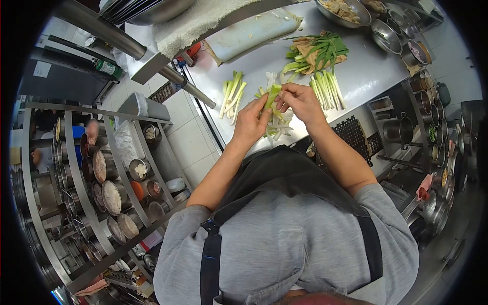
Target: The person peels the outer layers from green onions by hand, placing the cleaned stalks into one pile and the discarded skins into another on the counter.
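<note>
My left hand point(252, 118) is wrapped round a green and white leek stalk point(273, 94), held above the steel table point(203, 81). The fingers of my right hand point(299, 100) are pinched together at the upper part of the same stalk. Under my hands lie pale loose leek pieces point(278, 128). Left of them rests a small group of trimmed stalks point(233, 95), and to the right a larger row of white-ended stalks point(328, 90). Beyond that row is a pile of green leaves point(330, 51) with brownish ones among them.
A long wrapped translucent roll point(254, 35) lies at the table's back. Metal bowls point(386, 36) stand at the back right. A steel post point(175, 76) and an overhead shelf edge are at the left. Racks of pots point(114, 195) stand further left, and more pots at the right.
</note>
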Tool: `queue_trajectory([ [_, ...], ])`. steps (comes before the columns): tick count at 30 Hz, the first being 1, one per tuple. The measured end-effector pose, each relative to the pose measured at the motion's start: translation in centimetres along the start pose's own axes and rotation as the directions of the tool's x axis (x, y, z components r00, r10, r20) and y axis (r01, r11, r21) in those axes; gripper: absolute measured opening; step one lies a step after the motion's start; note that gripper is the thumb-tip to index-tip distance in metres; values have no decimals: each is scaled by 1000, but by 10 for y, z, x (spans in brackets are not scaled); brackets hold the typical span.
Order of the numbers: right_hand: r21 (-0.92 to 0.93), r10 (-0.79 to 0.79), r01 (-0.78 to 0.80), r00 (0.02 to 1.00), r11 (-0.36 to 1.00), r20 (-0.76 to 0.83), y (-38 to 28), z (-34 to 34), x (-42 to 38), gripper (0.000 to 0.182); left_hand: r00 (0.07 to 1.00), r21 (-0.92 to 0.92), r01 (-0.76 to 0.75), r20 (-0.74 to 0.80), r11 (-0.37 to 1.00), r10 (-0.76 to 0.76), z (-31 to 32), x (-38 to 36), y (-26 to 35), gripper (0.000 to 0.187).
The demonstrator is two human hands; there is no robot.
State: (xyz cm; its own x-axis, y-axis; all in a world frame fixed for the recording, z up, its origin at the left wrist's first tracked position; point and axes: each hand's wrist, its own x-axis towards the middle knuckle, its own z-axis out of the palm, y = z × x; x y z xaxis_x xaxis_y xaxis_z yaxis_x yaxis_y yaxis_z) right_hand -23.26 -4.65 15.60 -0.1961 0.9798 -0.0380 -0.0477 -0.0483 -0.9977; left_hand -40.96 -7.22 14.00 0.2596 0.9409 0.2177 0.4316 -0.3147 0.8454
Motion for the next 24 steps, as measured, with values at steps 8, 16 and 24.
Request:
queue_trajectory([
  [8, 366, 101, -118, 993, 923, 65, 1, 6, -5, 20, 997, -166, -43, 51, 985, 52, 4, 2, -15, 45],
  [16, 244, -20, -6, 994, 970, 107, -16, 16, -9, 23, 970, -703, 191, 241, 685, -23, -20, 4, 9, 55],
  [24, 43, -26, 20, 989, 999, 146, -12, 24, -20, 23, 962, -812, 264, 184, 520, -201, -19, 9, 6, 29],
])
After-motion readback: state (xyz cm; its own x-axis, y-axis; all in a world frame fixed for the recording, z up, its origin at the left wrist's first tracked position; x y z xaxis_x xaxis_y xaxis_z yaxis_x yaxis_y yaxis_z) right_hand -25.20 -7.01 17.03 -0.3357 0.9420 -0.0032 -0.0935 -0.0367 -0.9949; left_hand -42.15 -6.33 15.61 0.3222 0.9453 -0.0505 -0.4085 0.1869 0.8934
